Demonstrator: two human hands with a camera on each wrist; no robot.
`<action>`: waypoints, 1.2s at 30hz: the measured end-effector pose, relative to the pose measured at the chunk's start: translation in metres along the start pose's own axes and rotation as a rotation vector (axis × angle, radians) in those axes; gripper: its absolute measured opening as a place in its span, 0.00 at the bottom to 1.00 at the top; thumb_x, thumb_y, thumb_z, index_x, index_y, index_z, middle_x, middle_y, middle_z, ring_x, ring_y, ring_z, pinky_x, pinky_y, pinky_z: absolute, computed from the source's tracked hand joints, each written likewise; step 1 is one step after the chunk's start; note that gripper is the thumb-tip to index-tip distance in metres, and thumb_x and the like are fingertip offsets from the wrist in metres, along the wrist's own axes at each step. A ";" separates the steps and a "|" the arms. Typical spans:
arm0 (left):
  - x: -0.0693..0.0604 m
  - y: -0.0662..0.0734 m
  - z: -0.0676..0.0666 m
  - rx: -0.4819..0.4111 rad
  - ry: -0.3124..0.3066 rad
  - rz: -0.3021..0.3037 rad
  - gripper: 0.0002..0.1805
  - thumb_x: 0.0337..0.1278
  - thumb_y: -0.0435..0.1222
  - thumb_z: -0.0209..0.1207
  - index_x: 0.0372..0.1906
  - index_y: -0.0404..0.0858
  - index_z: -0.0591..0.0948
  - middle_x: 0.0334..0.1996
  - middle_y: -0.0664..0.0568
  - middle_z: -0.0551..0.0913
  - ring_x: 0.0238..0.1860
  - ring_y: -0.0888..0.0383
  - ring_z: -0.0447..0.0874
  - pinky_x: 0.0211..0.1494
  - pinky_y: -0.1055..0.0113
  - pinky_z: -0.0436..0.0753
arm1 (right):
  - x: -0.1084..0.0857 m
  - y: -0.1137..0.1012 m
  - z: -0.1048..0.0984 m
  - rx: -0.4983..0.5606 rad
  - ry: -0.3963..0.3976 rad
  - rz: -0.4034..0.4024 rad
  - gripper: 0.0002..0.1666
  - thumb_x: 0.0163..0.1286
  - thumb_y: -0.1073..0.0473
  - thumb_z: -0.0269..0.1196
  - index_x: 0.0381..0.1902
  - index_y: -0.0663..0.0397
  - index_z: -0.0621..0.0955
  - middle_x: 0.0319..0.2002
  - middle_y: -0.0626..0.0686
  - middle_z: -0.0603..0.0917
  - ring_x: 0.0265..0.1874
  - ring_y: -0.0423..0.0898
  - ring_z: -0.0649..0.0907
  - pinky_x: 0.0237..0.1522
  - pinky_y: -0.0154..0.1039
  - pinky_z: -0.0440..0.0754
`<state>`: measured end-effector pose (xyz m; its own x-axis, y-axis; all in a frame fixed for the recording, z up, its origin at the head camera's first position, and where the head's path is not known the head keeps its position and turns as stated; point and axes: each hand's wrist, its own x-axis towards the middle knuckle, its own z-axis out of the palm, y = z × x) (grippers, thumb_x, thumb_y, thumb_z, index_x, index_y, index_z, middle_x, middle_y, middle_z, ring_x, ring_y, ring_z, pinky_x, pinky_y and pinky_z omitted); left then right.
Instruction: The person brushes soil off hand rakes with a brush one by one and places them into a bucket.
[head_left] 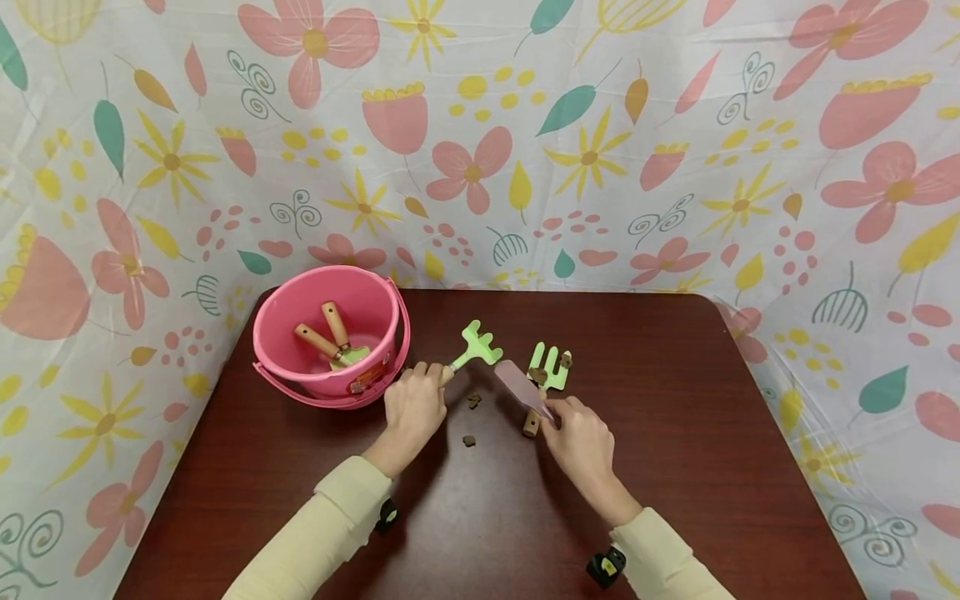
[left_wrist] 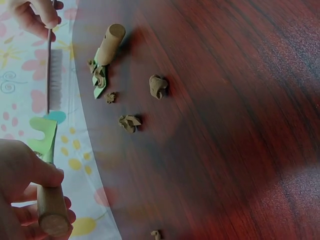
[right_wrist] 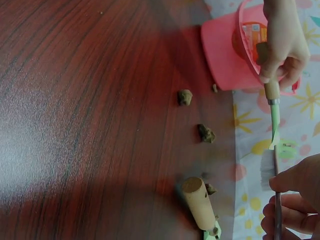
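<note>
My left hand (head_left: 415, 408) grips the wooden handle of a small light-green garden rake (head_left: 477, 343), held above the table. In my right hand (head_left: 581, 446) is a mauve brush (head_left: 520, 387), pinched by its thin handle; its white bristles (right_wrist: 267, 167) show in the right wrist view. The brush end is at the rake's tines, touching or very close. Below the brush, a green hand fork (head_left: 557, 372) with a wooden handle lies on the table, brown clumps on its tines. Between the hands lie loose brown clumps (head_left: 468, 441).
A pink bucket (head_left: 318, 385) stands at the table's back left, with two wooden-handled green tools (head_left: 351, 357) inside. Its handle hangs down around the front. A flower-printed cloth (head_left: 480, 208) hangs behind and beside the dark brown table (head_left: 675, 400).
</note>
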<state>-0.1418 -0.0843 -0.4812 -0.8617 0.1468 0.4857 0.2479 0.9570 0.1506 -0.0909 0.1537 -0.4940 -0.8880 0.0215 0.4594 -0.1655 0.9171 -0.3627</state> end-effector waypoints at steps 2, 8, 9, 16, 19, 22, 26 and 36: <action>0.000 -0.001 0.000 -0.001 -0.003 -0.002 0.10 0.34 0.34 0.67 0.29 0.41 0.81 0.21 0.50 0.76 0.22 0.50 0.77 0.14 0.57 0.71 | 0.000 0.002 0.000 -0.002 0.001 0.008 0.13 0.46 0.58 0.71 0.34 0.47 0.86 0.27 0.47 0.82 0.22 0.51 0.81 0.17 0.49 0.74; -0.003 -0.002 0.000 -0.014 -0.037 -0.024 0.11 0.35 0.34 0.67 0.30 0.41 0.81 0.21 0.50 0.76 0.22 0.51 0.77 0.15 0.57 0.71 | 0.001 0.008 -0.001 -0.003 -0.003 0.019 0.13 0.47 0.58 0.70 0.34 0.47 0.86 0.27 0.47 0.83 0.21 0.49 0.80 0.16 0.48 0.74; -0.003 -0.002 0.000 -0.021 -0.050 -0.034 0.11 0.36 0.35 0.67 0.31 0.41 0.81 0.22 0.50 0.76 0.23 0.51 0.77 0.15 0.57 0.71 | 0.001 0.008 -0.001 0.000 -0.002 0.022 0.13 0.47 0.58 0.70 0.35 0.47 0.86 0.27 0.47 0.83 0.21 0.48 0.80 0.17 0.48 0.74; -0.006 -0.003 0.000 -0.103 -0.157 -0.125 0.12 0.40 0.37 0.66 0.36 0.44 0.81 0.24 0.51 0.78 0.26 0.49 0.80 0.20 0.55 0.73 | 0.002 0.012 -0.003 0.023 0.021 0.036 0.13 0.48 0.59 0.70 0.35 0.48 0.86 0.29 0.48 0.83 0.23 0.50 0.82 0.18 0.49 0.75; -0.007 -0.004 0.001 -0.159 -0.194 -0.160 0.13 0.42 0.37 0.66 0.38 0.46 0.81 0.25 0.53 0.78 0.26 0.49 0.80 0.20 0.57 0.73 | 0.003 0.014 -0.005 0.025 0.032 0.037 0.13 0.48 0.59 0.70 0.35 0.48 0.86 0.29 0.49 0.84 0.25 0.51 0.82 0.20 0.50 0.76; -0.008 -0.006 0.003 -0.226 -0.235 -0.197 0.14 0.44 0.38 0.65 0.40 0.48 0.81 0.27 0.55 0.80 0.26 0.51 0.80 0.20 0.60 0.71 | 0.004 0.015 -0.006 0.028 0.038 0.043 0.13 0.48 0.59 0.70 0.35 0.48 0.86 0.29 0.49 0.83 0.24 0.50 0.82 0.19 0.50 0.75; -0.009 -0.008 0.004 -0.312 -0.284 -0.245 0.14 0.46 0.38 0.64 0.43 0.50 0.81 0.30 0.57 0.82 0.26 0.54 0.79 0.21 0.62 0.71 | 0.006 0.018 -0.007 0.035 0.036 0.049 0.13 0.48 0.59 0.69 0.36 0.48 0.86 0.28 0.49 0.83 0.23 0.49 0.81 0.19 0.49 0.75; -0.011 -0.014 0.009 -0.565 -0.419 -0.348 0.15 0.49 0.40 0.64 0.46 0.50 0.81 0.35 0.59 0.84 0.31 0.59 0.81 0.29 0.63 0.73 | 0.010 0.024 -0.010 0.036 0.044 0.038 0.14 0.49 0.59 0.70 0.37 0.50 0.86 0.28 0.51 0.83 0.22 0.50 0.81 0.20 0.49 0.75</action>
<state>-0.1399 -0.0974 -0.4961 -0.9985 0.0513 -0.0181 0.0237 0.7095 0.7043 -0.0998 0.1795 -0.4900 -0.8744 0.0742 0.4795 -0.1478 0.9005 -0.4089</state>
